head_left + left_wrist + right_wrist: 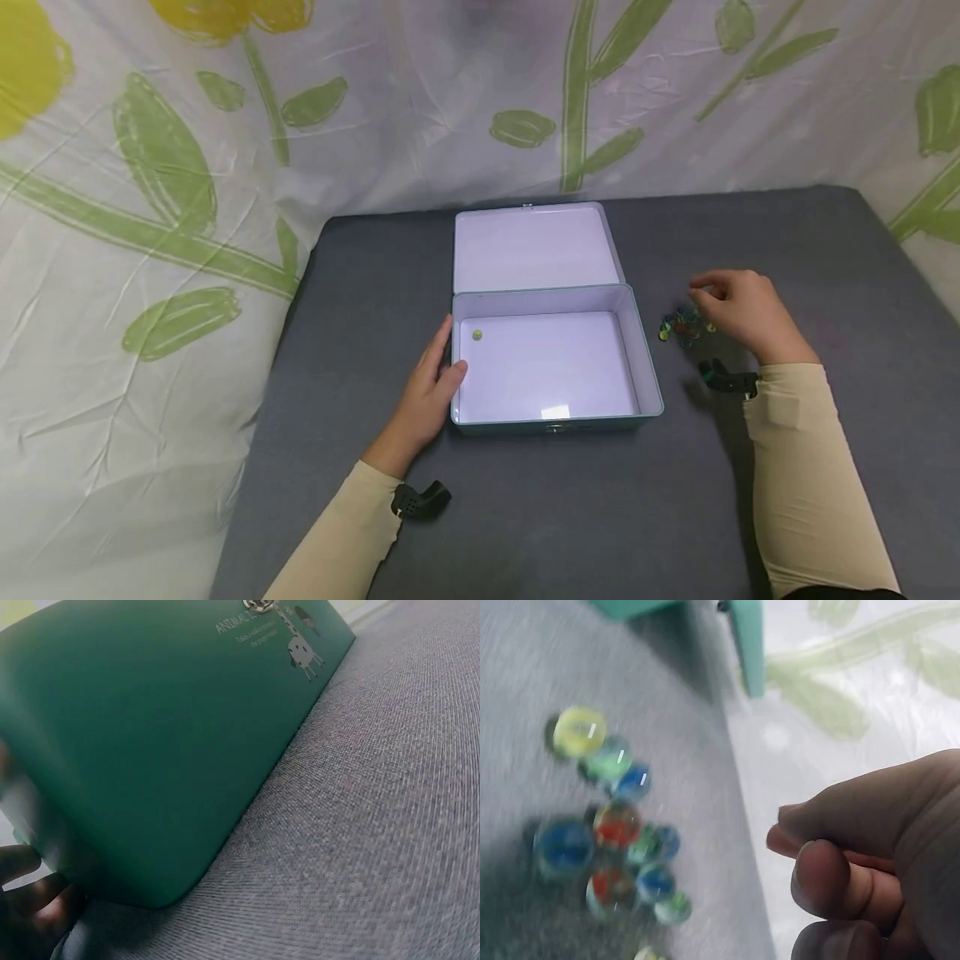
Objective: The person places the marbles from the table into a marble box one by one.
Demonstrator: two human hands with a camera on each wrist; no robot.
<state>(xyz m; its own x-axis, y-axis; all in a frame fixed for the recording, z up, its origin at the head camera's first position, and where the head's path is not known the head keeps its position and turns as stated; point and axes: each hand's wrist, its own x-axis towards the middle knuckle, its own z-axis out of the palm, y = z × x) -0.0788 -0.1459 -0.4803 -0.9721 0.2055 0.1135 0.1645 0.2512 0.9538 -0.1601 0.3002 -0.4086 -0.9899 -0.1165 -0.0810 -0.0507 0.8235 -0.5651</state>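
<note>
An open tin box (557, 423), green outside and white inside, stands with its lid (534, 248) folded back. A yellow-green marble (477, 335) lies inside near the far left corner. My left hand (420, 404) grips the left wall, thumb at the rim and fingers along the outside. In the left wrist view its curled fingertips show beside the box's green side (150, 750). My right hand (746, 310) is raised over a cluster of glass marbles (686, 328), fingers curled, thumb and index tips together. No marble shows between them in the right wrist view.
The dark grey cloth-covered table (562, 517) runs back to a white hanging sheet (420, 125) painted with plants. In the right wrist view, yellow, green, blue and red marbles (580, 731) lie loosely grouped. A black wrist camera (422, 500) juts from the left sleeve.
</note>
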